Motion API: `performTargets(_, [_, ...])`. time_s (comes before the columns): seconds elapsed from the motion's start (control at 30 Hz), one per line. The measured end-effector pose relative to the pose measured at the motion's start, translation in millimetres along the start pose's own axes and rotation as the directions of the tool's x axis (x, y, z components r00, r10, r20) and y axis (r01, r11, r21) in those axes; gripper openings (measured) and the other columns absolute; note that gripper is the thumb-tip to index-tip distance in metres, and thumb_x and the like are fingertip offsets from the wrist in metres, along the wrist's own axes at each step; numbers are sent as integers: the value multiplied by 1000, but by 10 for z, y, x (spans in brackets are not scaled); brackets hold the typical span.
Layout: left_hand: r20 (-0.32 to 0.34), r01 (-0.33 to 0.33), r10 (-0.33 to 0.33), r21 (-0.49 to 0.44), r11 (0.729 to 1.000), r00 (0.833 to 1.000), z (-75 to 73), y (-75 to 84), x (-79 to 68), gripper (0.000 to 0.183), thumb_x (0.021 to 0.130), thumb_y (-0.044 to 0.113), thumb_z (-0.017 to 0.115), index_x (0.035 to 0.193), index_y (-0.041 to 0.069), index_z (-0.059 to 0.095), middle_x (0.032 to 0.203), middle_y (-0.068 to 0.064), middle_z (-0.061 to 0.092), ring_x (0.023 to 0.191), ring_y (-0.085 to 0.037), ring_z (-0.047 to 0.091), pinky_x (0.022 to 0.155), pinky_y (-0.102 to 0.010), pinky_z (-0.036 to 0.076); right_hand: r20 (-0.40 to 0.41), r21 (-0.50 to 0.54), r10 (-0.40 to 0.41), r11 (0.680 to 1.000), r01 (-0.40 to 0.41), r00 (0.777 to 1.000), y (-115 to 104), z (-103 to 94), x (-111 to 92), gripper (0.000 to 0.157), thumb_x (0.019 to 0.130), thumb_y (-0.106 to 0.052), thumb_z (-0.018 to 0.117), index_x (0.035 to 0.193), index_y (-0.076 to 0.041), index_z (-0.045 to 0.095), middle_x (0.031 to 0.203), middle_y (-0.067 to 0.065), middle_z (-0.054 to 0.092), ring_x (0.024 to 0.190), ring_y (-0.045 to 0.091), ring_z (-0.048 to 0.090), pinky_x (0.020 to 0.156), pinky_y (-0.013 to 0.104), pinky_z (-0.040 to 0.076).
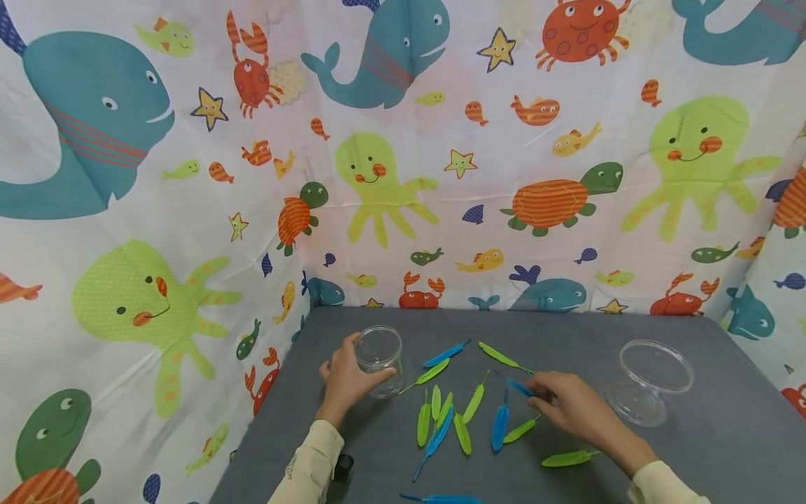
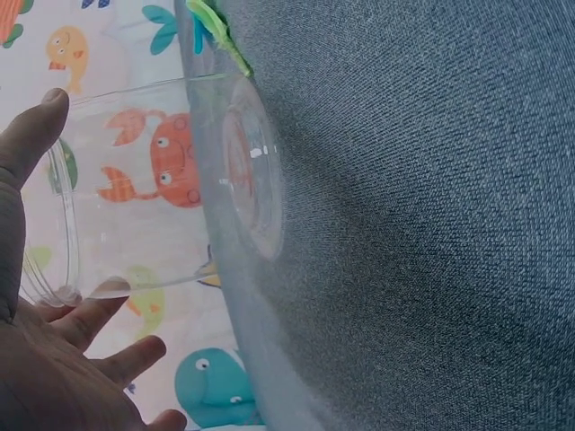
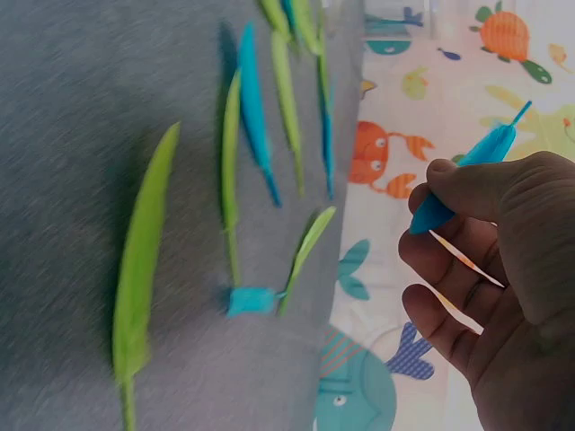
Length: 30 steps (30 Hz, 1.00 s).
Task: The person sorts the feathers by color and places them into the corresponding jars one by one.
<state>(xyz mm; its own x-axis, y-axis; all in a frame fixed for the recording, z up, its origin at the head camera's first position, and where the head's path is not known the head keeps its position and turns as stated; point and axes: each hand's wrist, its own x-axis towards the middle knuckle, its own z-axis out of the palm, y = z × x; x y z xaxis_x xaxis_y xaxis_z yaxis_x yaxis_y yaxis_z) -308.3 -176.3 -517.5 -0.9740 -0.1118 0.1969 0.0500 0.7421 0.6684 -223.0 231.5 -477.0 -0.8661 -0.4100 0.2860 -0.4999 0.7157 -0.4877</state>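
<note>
My left hand (image 1: 348, 381) grips a clear jar (image 1: 380, 360) near its rim, the thumb on one side and fingers on the other. In the left wrist view, the jar (image 2: 135, 189) stands with its base on the grey table. Between its thumb and fingertips, my right hand (image 1: 576, 406) pinches a blue feather (image 1: 518, 386), held above the table. The right wrist view shows this blue feather (image 3: 490, 146) with its quill end sticking out past the thumb. Green feathers (image 1: 475, 400) and blue feathers (image 1: 499, 425) lie scattered between the hands.
On the right stands a second clear container (image 1: 637, 406) with a wide rim. One green feather (image 1: 567, 459) lies near my right forearm, and a blue feather (image 1: 448, 500) is at the front edge of view. A small black object (image 1: 343, 467) sits beside the left sleeve. Sea-animal-print cloth (image 1: 390, 259) surrounds the table.
</note>
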Motion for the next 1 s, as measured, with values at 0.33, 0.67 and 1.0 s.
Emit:
performTargets(0.33, [5,-25,25,-53,998,1000,-18,3,-65,107,67,53,92,149,12,39,149,-15,55,134,-34,55,113,-72,6,-93,163,67,985,-51,993,-178,-16,158,19,91,-10,76,109,-13,71,93,-6,75,80,1,69,72,25,58])
performTargets(0.67, [4,-13,13,-76,997,1000,-26,49,-155,108,65,52,93,149,11,40,150,-16,53,134,-36,54,113,-71,9,-95,255,137,961,-109,986,-245,-18,265,13,94,-16,73,107,-16,71,89,-7,77,82,4,72,73,25,57])
performTargets(1.0, [4,-20,20,-97,995,1000,-38,1,-230,107,64,50,95,149,13,41,147,-14,57,127,-35,57,108,-65,21,-45,456,141,884,-105,989,-348,90,432,10,96,-14,69,106,-10,72,95,7,76,75,12,72,70,26,59])
